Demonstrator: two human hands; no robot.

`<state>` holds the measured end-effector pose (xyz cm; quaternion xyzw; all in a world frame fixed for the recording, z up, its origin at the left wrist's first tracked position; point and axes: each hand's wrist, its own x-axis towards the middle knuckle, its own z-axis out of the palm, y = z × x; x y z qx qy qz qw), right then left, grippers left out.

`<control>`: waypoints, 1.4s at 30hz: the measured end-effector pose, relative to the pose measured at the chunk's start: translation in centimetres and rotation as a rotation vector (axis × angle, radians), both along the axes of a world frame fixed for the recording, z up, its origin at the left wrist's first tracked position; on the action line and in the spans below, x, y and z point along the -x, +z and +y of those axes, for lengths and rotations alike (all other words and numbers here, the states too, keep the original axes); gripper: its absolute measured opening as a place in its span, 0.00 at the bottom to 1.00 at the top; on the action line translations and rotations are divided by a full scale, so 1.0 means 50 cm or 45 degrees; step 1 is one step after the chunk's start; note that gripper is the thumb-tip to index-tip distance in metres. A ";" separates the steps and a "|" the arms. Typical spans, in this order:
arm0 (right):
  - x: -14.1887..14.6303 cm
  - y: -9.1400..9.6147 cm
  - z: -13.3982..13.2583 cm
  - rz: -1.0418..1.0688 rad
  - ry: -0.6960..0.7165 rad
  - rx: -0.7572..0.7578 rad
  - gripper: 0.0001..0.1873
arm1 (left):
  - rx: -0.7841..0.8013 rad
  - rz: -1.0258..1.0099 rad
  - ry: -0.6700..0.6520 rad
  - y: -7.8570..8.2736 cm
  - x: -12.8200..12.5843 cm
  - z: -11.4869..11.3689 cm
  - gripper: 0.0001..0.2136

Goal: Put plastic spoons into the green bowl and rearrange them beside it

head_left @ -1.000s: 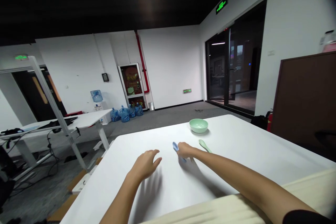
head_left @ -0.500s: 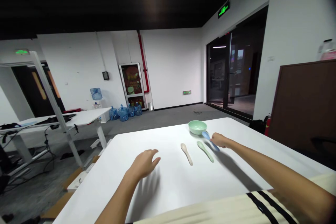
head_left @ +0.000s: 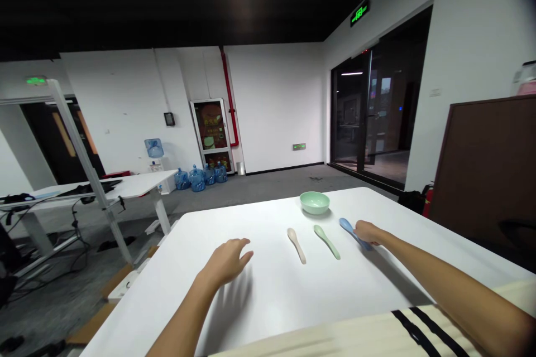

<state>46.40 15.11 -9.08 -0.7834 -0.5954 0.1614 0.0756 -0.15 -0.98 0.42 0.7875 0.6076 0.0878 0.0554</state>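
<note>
My right hand [head_left: 368, 232] is closed on the handle of a blue spoon [head_left: 347, 226], low over the white table [head_left: 268, 301], to the right of the other spoons. A green spoon [head_left: 327, 241] lies just left of it, and a beige spoon [head_left: 296, 245] lies further left. A pale green bowl [head_left: 314, 202] stands behind them near the table's far edge. My left hand [head_left: 226, 263] rests on the table at the left, fingers loosely stretched, holding nothing.
A brown panel [head_left: 486, 162] stands to the right of the table. Another white desk [head_left: 96, 189] with cables and a slanted metal frame is at the left. Water jugs [head_left: 196, 178] line the far wall. Glass doors [head_left: 368, 117] are at the right.
My right hand picked up the blue spoon at the table's middle, uncovering the beige spoon, carried it right past the bowl, and now holds it right of the green spoon. My left hand barely moved.
</note>
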 end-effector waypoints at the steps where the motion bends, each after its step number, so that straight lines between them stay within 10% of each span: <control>1: -0.001 0.000 -0.001 0.000 0.013 0.037 0.17 | 0.002 0.000 0.000 0.000 0.000 0.000 0.25; 32: -0.004 0.017 -0.033 -0.236 0.168 0.004 0.16 | -0.016 -0.012 0.007 -0.002 0.001 -0.001 0.25; 42: 0.067 0.098 -0.065 -0.265 0.179 -0.185 0.24 | -0.022 -0.010 0.012 0.005 -0.002 -0.006 0.24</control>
